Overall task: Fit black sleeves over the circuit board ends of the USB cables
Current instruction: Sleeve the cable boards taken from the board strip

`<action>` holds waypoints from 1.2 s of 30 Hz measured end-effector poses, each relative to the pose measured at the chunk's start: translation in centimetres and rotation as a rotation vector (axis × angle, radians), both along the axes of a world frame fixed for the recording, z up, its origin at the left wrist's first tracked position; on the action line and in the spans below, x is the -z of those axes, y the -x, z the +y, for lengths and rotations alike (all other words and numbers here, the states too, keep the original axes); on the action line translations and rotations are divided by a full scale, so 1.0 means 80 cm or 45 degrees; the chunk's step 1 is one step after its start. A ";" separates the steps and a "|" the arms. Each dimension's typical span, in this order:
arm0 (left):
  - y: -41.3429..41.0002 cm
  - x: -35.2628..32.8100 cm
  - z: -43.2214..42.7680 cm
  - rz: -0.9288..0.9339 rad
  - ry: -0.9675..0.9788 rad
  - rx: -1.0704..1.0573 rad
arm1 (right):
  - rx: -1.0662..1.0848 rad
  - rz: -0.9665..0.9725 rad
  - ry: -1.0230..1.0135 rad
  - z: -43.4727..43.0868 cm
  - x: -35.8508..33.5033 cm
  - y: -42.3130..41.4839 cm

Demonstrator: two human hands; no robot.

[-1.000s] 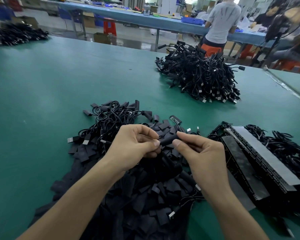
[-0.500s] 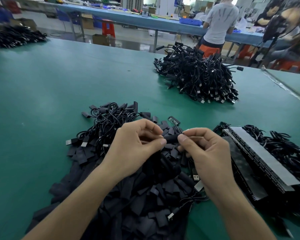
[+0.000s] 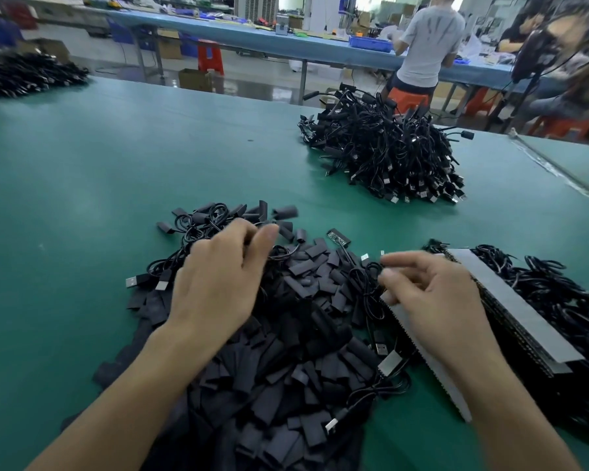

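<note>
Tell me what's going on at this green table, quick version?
A person is working over a pile of black sleeves on a green table. The left hand is spread open over a small tangle of USB cables. The right hand reaches toward taped rows of cables, and blur hides whether it pinches anything. Neither hand plainly holds a sleeve. A large heap of cables sits farther back.

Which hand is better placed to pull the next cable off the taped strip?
Right. The right hand hovers over the taped strip, at its far end; the left hand is over the sleeve pile, farther from it.
</note>
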State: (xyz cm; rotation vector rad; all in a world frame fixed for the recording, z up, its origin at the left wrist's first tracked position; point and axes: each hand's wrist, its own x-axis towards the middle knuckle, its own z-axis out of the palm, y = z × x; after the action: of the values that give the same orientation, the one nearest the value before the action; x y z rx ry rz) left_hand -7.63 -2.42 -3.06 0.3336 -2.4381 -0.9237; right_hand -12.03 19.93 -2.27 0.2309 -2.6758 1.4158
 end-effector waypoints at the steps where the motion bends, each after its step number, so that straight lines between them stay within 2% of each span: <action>1: 0.001 0.002 -0.005 0.001 -0.017 -0.035 | -0.024 -0.020 -0.209 0.004 0.000 0.000; 3: 0.006 0.007 -0.013 -0.027 -0.015 -0.086 | -0.034 -0.105 -0.513 0.010 0.000 -0.003; 7: 0.012 0.015 -0.022 -0.061 -0.127 -0.090 | -0.089 -0.385 -0.933 0.004 -0.002 -0.013; 12: 0.012 0.020 -0.027 -0.128 -0.079 -0.002 | -0.156 -0.392 -1.064 -0.006 0.002 -0.018; 16: 0.011 0.021 -0.022 -0.135 0.126 -0.115 | -0.193 -0.373 -0.992 -0.009 0.001 -0.019; 19: 0.010 0.017 -0.018 0.006 0.173 -0.136 | -0.225 -0.323 -0.828 -0.009 -0.001 -0.017; 25: 0.009 0.019 -0.006 0.192 0.128 0.086 | -0.573 -0.225 -0.648 -0.026 0.004 -0.025; 28: 0.007 0.025 0.003 0.122 0.076 0.243 | -0.537 -0.130 -0.675 -0.024 0.009 -0.023; 33: 0.006 0.054 0.025 -0.110 0.508 0.359 | -0.560 -0.037 -0.574 -0.030 0.009 -0.023; 36: 0.003 0.068 0.028 -0.130 0.560 0.360 | -0.637 -0.121 -0.615 -0.032 0.011 -0.025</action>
State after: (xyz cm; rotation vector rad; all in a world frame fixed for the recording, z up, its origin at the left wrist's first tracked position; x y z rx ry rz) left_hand -7.89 -0.15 -8.54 -0.1272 -2.7410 -0.4587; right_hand -10.02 17.36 -3.13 0.9485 -3.1436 0.8386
